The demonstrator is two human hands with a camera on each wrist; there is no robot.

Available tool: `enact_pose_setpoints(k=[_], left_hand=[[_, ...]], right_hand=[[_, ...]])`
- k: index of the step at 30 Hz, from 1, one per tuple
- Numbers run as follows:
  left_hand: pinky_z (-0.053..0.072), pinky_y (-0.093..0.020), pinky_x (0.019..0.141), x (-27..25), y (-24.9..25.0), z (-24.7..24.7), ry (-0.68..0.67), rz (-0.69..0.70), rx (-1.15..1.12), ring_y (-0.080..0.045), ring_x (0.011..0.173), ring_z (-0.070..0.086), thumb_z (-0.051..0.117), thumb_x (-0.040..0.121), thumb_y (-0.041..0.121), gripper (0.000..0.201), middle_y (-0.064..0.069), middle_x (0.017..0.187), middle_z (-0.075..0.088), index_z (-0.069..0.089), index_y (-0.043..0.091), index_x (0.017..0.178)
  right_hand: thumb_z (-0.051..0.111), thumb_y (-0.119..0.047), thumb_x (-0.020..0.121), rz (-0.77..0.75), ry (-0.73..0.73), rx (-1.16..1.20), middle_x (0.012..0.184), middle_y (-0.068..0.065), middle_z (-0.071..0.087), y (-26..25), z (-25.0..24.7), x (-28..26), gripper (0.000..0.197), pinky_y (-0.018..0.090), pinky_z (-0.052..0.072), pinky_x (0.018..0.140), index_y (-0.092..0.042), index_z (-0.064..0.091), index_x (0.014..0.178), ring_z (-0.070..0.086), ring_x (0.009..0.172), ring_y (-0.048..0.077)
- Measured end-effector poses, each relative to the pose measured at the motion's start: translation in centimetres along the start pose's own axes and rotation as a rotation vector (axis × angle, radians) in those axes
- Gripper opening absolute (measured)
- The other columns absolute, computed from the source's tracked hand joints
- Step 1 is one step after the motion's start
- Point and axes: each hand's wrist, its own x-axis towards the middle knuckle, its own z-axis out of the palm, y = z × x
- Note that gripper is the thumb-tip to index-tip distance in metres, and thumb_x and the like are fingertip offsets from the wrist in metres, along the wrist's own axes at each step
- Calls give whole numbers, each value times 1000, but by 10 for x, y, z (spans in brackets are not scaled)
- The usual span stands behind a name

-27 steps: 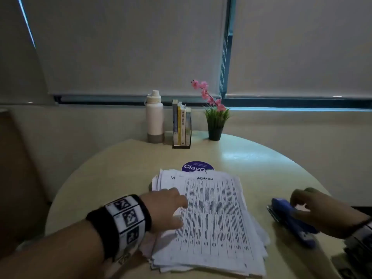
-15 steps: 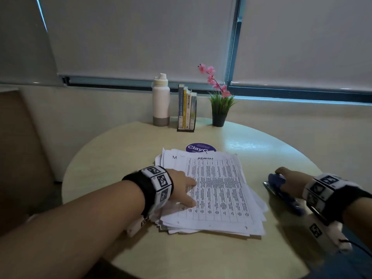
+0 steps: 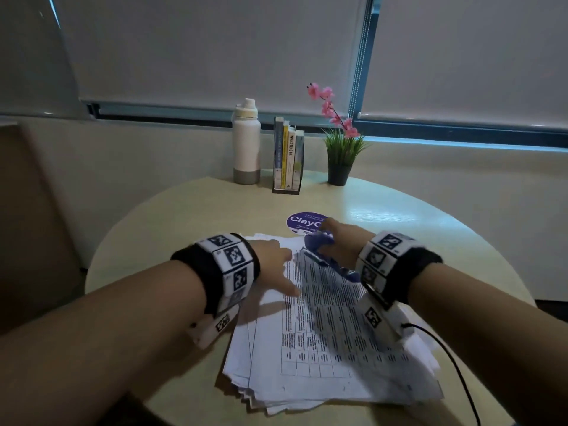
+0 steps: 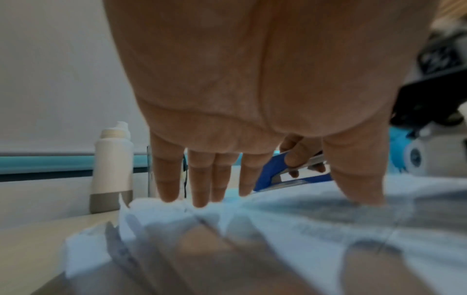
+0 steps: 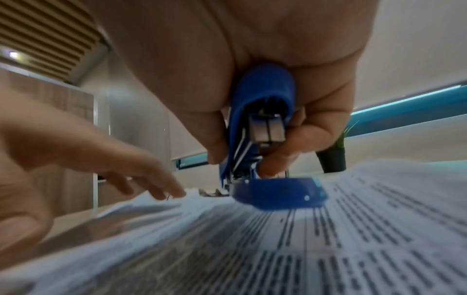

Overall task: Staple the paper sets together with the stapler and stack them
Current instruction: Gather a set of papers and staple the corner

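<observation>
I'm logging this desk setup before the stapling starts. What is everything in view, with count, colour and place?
paper pile: one, white printed sheets, table centre
stapler: one, blue, over the pile's far edge
table: one, round, cream
sticker: one, purple, beyond the pile
bottle: one, white, grey base, far edge
books: four, upright in a holder
plant: one, pink flowers, black pot
left hand: fingers resting on the pile
right hand: gripping the stapler

The head view is looking down from above at the paper stack; both wrist views are skimming low, close across the same stack.
</observation>
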Motion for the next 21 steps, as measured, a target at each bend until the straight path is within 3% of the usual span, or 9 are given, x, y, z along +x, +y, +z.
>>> enact_pose_setpoints(k=[3, 5, 7, 9, 11, 15, 18, 21], left_hand=[[46, -35, 81, 17, -1, 6, -16, -29, -3, -22, 92, 52, 62, 67, 75, 72, -5, 107, 55, 48, 12, 99], [44, -31, 68, 23, -2, 15, 4, -23, -27, -19, 82, 54, 63, 57, 82, 79, -1, 92, 57, 55, 12, 91], [48, -31, 75, 27, -3, 19, -23, -30, -25, -19, 89, 56, 61, 46, 88, 95, 0, 97, 59, 61, 12, 103], [48, -38, 93, 29, -2, 19, -62, -51, 4, -22, 106, 56, 56, 39, 92, 115, -5, 116, 58, 55, 11, 122], [46, -42, 99, 29, -2, 18, -57, -51, 14, -26, 116, 54, 54, 38, 93, 122, -9, 129, 55, 51, 12, 129], [45, -37, 98, 29, -3, 21, -33, -45, 0, -24, 119, 53, 62, 48, 87, 113, -6, 134, 53, 47, 16, 134], [42, -34, 94, 29, -1, 22, -2, -35, 15, -23, 121, 51, 65, 55, 81, 106, -5, 137, 50, 42, 20, 139], [43, -34, 87, 28, 1, 24, 14, -33, 69, -25, 114, 54, 62, 58, 82, 104, -7, 130, 53, 40, 20, 139]], right_hand=[[46, -28, 93, 3, -41, -73, 110, 11, 61, -6, 16, 14, 35, 35, 47, 83, -19, 39, 126, 55, 87, 25], [44, -26, 92, 1, -38, -117, 112, 12, 62, -6, 25, 19, 33, 39, 48, 88, -18, 38, 123, 59, 94, 29], [43, -24, 91, 5, -48, -129, 112, 15, 60, -6, 28, 21, 35, 41, 48, 88, -17, 36, 125, 59, 98, 32], [41, -24, 91, 7, -58, -128, 115, 16, 57, -8, 29, 21, 37, 40, 48, 87, -16, 34, 127, 58, 100, 33], [41, -22, 92, 12, -51, -133, 117, 18, 56, -11, 30, 24, 38, 41, 47, 88, -14, 34, 128, 58, 102, 35], [41, -21, 91, 25, -25, -160, 119, 18, 53, -18, 37, 36, 38, 46, 47, 90, -15, 34, 128, 58, 101, 38], [39, -23, 94, 45, -1, -173, 120, 19, 51, -23, 42, 40, 36, 43, 46, 86, -14, 34, 129, 57, 102, 38], [42, -24, 95, 42, 7, -203, 122, 17, 48, -26, 43, 42, 36, 44, 44, 84, -12, 33, 127, 55, 104, 38]])
